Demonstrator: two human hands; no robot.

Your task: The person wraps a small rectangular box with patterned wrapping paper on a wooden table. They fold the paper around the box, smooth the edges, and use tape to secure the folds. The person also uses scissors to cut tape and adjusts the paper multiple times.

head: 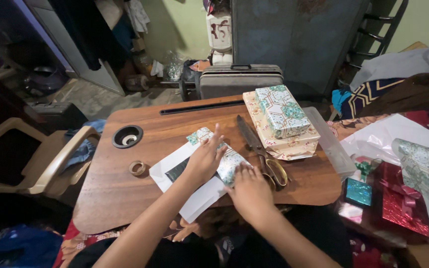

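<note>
On the wooden lap table, at its near middle, a small box partly covered in white paper with a teal and gold pattern is pressed flat under both hands. The left hand is laid over the box with fingers spread and flat, nothing being gripped. The right hand is set just beside it at the near right corner, fingers bent down onto the paper, closed on nothing.

Under the box, a white sheet of paper is spread, its plain side up, and it is seen to hang slightly over the near edge of the table. The wrapping is judged to be only part done: one flap is folded over the top, while a dark face of the box is left uncovered at the left and much of the sheet lies loose.

Just right of the hands, a pair of long scissors with yellow handles is laid, the handles almost touching the right hand. Beyond these, two wrapped boxes in a stack are set near the right edge. A small roll of clear tape lies to the left, with a round cup hole behind it.

Open room is left on the left half of the table; the right side is crowded, and the near edge is close.
</note>
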